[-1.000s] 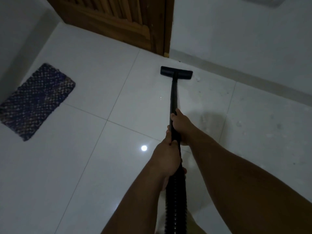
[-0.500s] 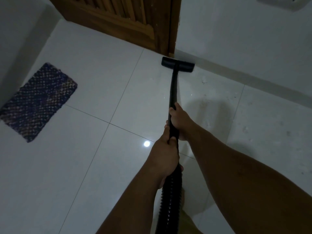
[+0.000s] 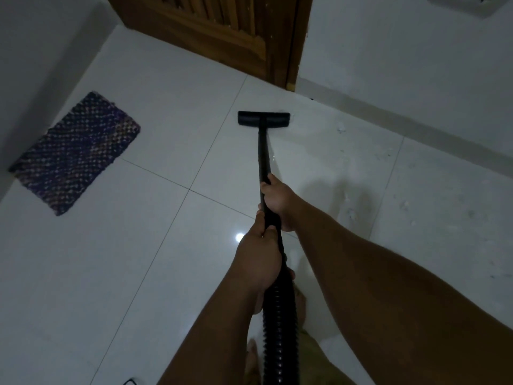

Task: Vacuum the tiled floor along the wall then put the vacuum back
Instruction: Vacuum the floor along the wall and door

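Note:
A black vacuum wand [image 3: 263, 151] runs from my hands to a flat black floor nozzle [image 3: 263, 118] lying on the white tiled floor [image 3: 138, 273], a short way off the grey skirting of the wall [image 3: 402, 65]. My right hand [image 3: 277, 202] grips the wand higher up. My left hand [image 3: 261, 259] grips it just behind, where the ribbed black hose [image 3: 280, 329] begins. The hose drops out of view at the bottom edge. Pale dust specks lie on the tiles to the right of the nozzle.
A wooden door [image 3: 216, 26] stands at the top, meeting the wall at the corner. A woven purple mat [image 3: 75, 154] lies by the left wall. A dark cable end [image 3: 130, 381] shows at the bottom edge. My bare feet are below the hose.
The nozzle has been pulled back from the corner by the door frame toward me, away from the skirting. Both hands keep the same grip on the wand.

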